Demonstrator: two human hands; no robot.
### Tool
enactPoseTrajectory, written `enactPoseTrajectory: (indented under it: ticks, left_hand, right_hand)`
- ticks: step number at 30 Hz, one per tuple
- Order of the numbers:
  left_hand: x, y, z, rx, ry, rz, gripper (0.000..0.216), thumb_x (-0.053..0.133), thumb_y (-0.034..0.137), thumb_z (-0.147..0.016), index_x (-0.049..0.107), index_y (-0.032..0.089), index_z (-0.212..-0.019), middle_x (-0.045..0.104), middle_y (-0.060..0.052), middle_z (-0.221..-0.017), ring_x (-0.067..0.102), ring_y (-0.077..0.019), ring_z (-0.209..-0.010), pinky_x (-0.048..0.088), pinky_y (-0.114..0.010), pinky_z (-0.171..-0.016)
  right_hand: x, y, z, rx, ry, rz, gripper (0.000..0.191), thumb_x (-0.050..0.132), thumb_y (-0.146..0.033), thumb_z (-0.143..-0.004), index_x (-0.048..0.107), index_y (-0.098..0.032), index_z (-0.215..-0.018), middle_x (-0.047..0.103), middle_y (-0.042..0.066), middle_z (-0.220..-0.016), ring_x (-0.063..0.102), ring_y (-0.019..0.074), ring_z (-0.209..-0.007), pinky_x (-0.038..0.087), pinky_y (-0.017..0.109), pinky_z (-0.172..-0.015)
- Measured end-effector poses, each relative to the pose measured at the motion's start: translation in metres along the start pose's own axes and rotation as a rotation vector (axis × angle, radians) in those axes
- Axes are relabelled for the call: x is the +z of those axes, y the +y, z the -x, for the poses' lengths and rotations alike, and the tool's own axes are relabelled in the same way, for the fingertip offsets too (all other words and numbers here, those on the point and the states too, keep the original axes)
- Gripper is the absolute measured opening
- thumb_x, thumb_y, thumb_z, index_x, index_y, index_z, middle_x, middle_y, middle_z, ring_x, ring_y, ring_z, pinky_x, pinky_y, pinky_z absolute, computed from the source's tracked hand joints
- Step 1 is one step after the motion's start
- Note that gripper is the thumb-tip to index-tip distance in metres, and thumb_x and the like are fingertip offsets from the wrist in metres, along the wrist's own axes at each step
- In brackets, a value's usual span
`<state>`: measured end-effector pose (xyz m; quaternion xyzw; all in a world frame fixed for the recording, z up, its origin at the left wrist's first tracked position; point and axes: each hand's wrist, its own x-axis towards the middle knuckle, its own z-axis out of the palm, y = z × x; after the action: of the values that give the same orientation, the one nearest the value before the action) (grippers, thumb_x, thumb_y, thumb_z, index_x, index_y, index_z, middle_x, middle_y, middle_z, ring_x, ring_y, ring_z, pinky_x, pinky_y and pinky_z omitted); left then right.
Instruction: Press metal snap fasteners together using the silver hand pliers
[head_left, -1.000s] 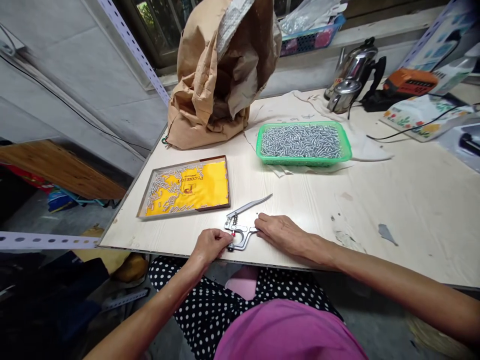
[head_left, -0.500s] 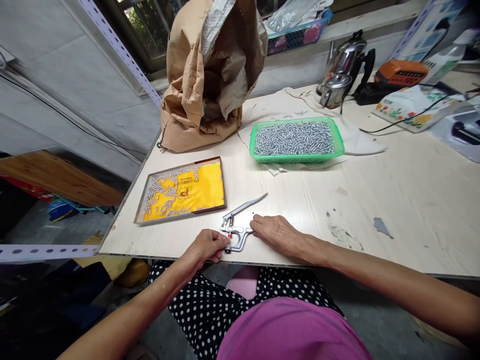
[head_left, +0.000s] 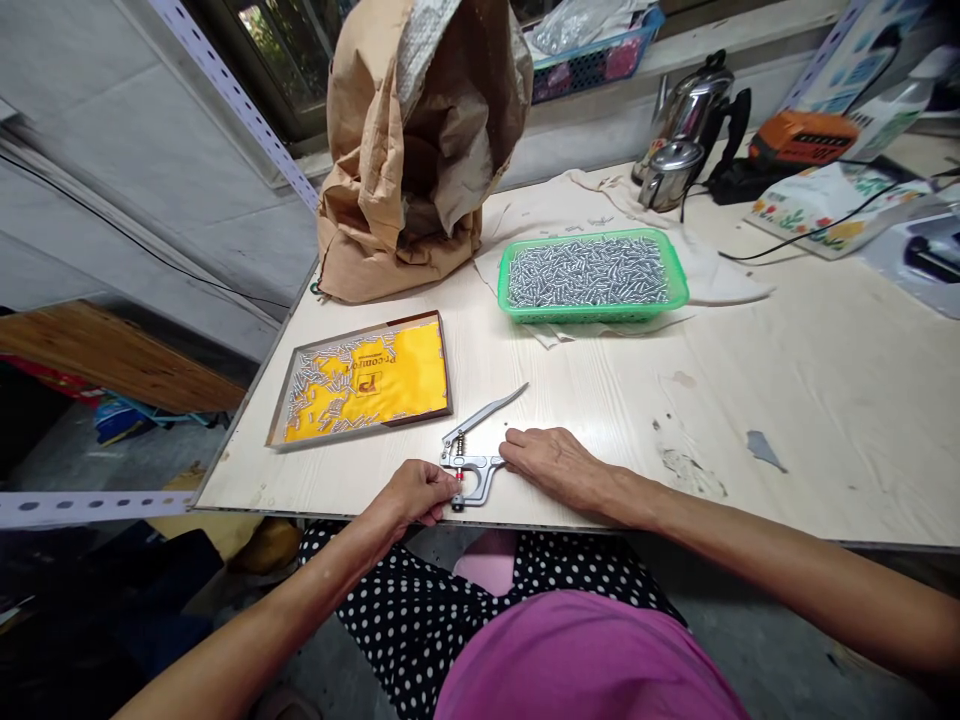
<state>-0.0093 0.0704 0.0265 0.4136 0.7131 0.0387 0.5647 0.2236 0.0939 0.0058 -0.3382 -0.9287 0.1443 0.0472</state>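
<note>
A pair of grey snap pliers (head_left: 484,484) lies near the table's front edge, its upper handle raised and a spring and red tip showing by the jaw. My right hand (head_left: 551,462) is closed around the end of the lower handle. At the jaw, my left hand (head_left: 417,490) pinches with thumb and forefinger close to the red tip; what it holds is too small to make out. Beyond the pliers, a shallow tray (head_left: 352,437) lined with yellow cloth (head_left: 412,375) has many small metal pins strewn over its left side.
A green basket (head_left: 592,316) full of small metal pins stands farther back. Behind the tray is a large open brown paper bag (head_left: 367,200). A metal kettle (head_left: 694,100), a small metal pot (head_left: 673,170) and an orange battery pack (head_left: 802,137) are at the back right.
The raised handle of the pliers has shifted slightly left, and the jaw end sits a little lower. Both hands keep nearly the same place and grip.
</note>
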Motion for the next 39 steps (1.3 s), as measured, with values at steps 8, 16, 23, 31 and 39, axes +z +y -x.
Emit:
enactPoseTrajectory:
  ticks: [8, 16, 23, 31, 39]
  left_hand:
    - [0.002, 0.000, 0.004, 0.010, 0.011, -0.013, 0.042, 0.078, 0.053, -0.056, 0.059, 0.015, -0.064, 0.050, 0.005, -0.045, 0.045, -0.0095, -0.044, 0.036, -0.020, -0.045]
    - [0.003, -0.001, 0.004, 0.022, 0.024, -0.030, 0.038, 0.077, 0.049, -0.060, 0.062, 0.014, -0.065, 0.051, 0.004, -0.045, 0.045, -0.0093, -0.044, 0.035, -0.019, -0.044]
    - [0.007, -0.003, 0.004, 0.006, 0.054, -0.003, 0.036, 0.077, 0.045, -0.063, 0.063, 0.013, -0.068, 0.052, 0.004, -0.045, 0.045, -0.0086, -0.042, 0.037, -0.019, -0.043]
    - [0.010, -0.009, 0.014, 0.066, 0.142, -0.153, 0.031, 0.063, 0.044, -0.081, 0.063, 0.014, -0.074, 0.055, 0.000, -0.054, 0.055, -0.0152, -0.051, 0.045, -0.026, -0.051]
    - [0.037, 0.000, 0.010, 0.905, 0.518, -0.798, 0.040, 0.062, 0.030, -0.088, 0.054, 0.013, -0.123, 0.056, -0.014, -0.125, 0.048, -0.0306, -0.118, 0.044, -0.045, -0.098]
  right_hand:
    - [-0.018, 0.020, -0.011, 0.020, 0.087, 0.048, 0.068, 0.078, -0.055, -0.071, 0.053, -0.017, -0.122, 0.051, 0.017, -0.130, 0.043, 0.0357, -0.120, 0.038, 0.048, -0.094]
    - [-0.017, 0.035, -0.026, 0.004, -0.008, 0.113, 0.093, 0.075, -0.067, -0.062, 0.047, -0.012, -0.133, 0.057, 0.017, -0.121, 0.048, 0.0356, -0.111, 0.031, 0.054, -0.100]
    - [-0.018, 0.027, -0.025, -0.006, -0.027, 0.116, 0.071, 0.077, -0.055, -0.066, 0.056, -0.010, -0.117, 0.060, 0.015, -0.107, 0.051, 0.0308, -0.097, 0.040, 0.044, -0.087]
    - [-0.017, 0.016, -0.013, 0.013, -0.005, 0.065, 0.038, 0.074, -0.036, -0.076, 0.057, -0.013, -0.102, 0.059, 0.012, -0.102, 0.051, 0.0273, -0.092, 0.044, 0.037, -0.076]
    - [-0.013, 0.007, -0.009, 0.032, 0.016, 0.031, 0.033, 0.070, -0.023, -0.079, 0.056, -0.012, -0.107, 0.059, 0.014, -0.105, 0.051, 0.0285, -0.097, 0.046, 0.040, -0.080]
